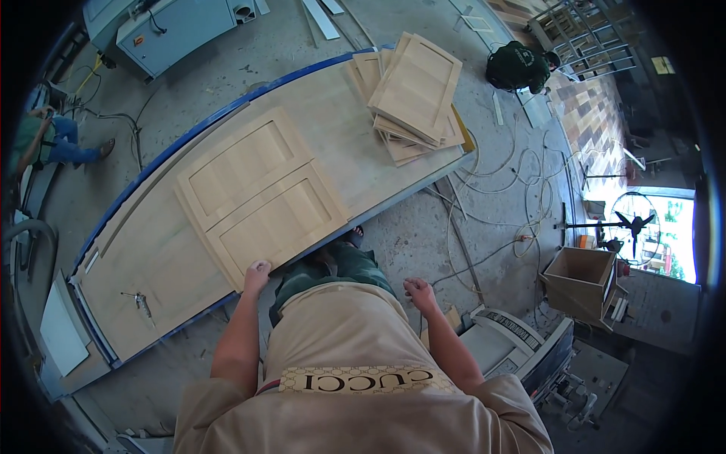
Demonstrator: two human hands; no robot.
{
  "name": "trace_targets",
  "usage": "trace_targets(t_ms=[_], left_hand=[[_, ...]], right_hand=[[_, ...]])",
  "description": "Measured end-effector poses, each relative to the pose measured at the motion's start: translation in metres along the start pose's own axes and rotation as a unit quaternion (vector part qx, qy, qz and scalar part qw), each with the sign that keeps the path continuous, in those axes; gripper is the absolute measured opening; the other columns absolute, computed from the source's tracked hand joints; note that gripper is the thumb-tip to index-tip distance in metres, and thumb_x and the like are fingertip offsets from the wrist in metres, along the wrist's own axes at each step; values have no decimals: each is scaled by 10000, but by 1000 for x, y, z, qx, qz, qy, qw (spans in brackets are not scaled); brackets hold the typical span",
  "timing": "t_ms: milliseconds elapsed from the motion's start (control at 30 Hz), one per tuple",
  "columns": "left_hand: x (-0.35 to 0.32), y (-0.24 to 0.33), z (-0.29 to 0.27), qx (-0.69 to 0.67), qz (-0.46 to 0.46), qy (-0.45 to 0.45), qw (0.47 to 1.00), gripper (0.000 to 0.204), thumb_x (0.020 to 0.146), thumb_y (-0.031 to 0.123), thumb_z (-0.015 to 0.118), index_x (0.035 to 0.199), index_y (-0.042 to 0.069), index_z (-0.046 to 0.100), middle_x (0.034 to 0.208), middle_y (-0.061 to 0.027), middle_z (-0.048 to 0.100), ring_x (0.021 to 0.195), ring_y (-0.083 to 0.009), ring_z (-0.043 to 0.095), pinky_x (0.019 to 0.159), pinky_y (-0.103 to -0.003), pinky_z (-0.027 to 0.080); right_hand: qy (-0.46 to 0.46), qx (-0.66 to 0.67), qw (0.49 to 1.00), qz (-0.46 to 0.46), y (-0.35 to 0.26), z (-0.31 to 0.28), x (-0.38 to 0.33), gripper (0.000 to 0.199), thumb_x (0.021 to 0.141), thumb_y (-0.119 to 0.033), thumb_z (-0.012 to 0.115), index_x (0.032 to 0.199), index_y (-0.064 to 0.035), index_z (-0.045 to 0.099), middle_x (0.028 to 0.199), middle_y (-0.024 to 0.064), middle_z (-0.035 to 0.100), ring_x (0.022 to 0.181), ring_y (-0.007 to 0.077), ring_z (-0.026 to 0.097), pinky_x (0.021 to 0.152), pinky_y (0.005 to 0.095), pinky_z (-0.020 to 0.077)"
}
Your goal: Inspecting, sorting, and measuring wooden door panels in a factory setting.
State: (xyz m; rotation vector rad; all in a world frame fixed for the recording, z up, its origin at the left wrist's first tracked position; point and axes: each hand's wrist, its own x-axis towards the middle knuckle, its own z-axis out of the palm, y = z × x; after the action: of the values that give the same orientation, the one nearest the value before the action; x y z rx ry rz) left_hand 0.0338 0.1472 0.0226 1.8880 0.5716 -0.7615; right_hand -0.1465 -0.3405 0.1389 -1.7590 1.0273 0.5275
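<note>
Plywood is covering the long blue-edged workbench (162, 163), which is running diagonally across the concrete floor (423, 234) and carrying everything else. Lying flat on it, near the front edge, is the two-panel wooden door (261, 197), pale and unfinished, with two recessed rectangles inside a raised frame; one corner is reaching the bench edge just in front of the person. Judging by its build, it is looking stiff and moderately heavy for its area, not something that is going to flex, though the thin recessed panels are probably weaker than the frame around them. The bare wood is likely giving dry, decent grip, with sharp corners that could dent. Taking hold along the outer frame rails, on two opposite sides, is seeming the safest way, since one corner alone would be twisting it.

At the far end of the bench a stack of smaller panel doors (414, 94) is sitting fanned out, well apart from the big one.

Smaller still, the left hand (257, 274) is resting on the near corner of the door, fingers curled over its edge in a light hold. The right hand (418, 291) is hanging loosely half-curled beside the body, off the bench, holding nothing. A small metal tool (141, 303) is lying on the bench's left part.
</note>
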Motion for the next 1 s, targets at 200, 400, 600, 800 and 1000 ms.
trace_targets(t_ms=[200,400,600,800,1000], left_hand=[[4,0,-3,0,4,3,1000,273,954,287,693,1041,28,707,760,-29,644,643,-128,607,595,-306,495],[15,-9,-4,38,62,60,995,302,970,297,677,1071,13,699,874,-97,708,767,-209,671,710,-352,537],[9,0,-31,63,73,233,968,373,970,279,656,1207,-9,664,1032,-182,716,908,-306,698,822,-403,547],[7,-2,-68,60,-11,348,935,394,981,247,637,1286,-2,634,1105,-176,681,969,-298,669,884,-399,529],[60,-20,-127,-24,6,441,897,421,982,200,645,1348,-6,614,1143,-149,685,996,-252,662,916,-376,519]], right_hand=[[-4,-11,1000,1,-3,0,2,388,954,-327,702,1230,-55,709,985,42,741,860,147,695,706,315,534],[-4,1,1000,19,-16,-7,10,389,967,-332,689,1239,-53,700,993,25,732,861,132,685,708,303,522],[-52,-62,996,-26,-64,-13,56,372,973,-330,687,1227,-58,703,937,16,709,843,119,671,700,295,517],[-132,-184,965,-135,-150,26,157,362,976,-342,686,1188,-50,708,852,11,685,800,111,641,701,290,516],[-165,-186,926,-283,-260,120,278,318,1011,-320,647,1120,-30,718,820,10,655,757,95,578,713,268,492]])
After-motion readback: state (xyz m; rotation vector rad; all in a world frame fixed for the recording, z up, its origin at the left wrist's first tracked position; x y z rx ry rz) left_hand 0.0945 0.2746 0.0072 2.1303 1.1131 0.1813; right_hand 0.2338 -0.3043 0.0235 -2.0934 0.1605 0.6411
